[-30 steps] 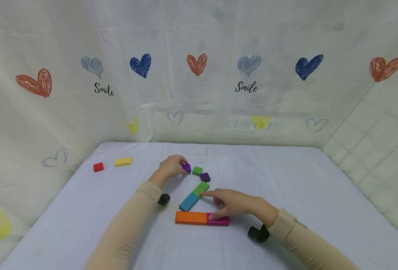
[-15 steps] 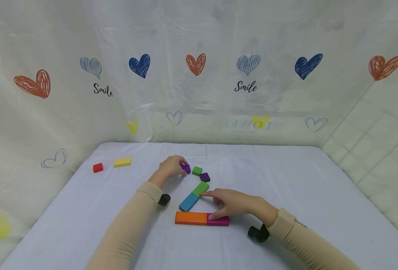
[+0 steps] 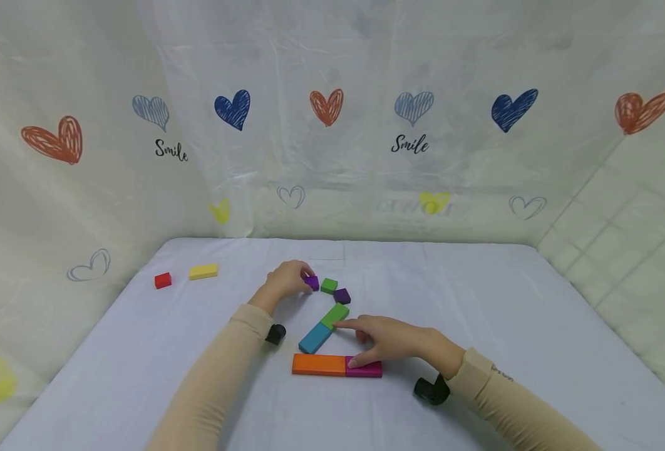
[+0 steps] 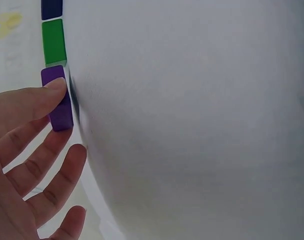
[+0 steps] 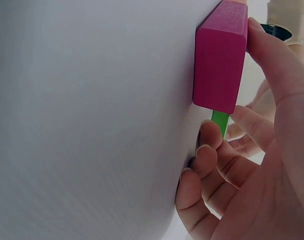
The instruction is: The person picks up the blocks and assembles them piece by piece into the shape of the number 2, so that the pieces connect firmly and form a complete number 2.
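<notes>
At the far middle of the table, my left hand (image 3: 286, 277) pinches a purple block (image 4: 62, 115), its thumb lying on the block's face. A small green block (image 3: 329, 285) and a dark purple block (image 3: 342, 296) follow it in a curve to the right. Below them, a light green block (image 3: 337, 313) and a blue block (image 3: 314, 339) form a slanting line. My right hand (image 3: 394, 338) rests its extended index finger at the light green block and its thumb on a magenta block (image 5: 219, 67). That magenta block lies end to end with an orange block (image 3: 318, 364).
Toward the back left of the white-covered table (image 3: 479, 300) lie a red block (image 3: 163, 280) and a yellow block (image 3: 203, 271). A pale curtain (image 3: 332, 163) printed with hearts hangs behind the table's far edge. Dark wrist cameras sit below both forearms.
</notes>
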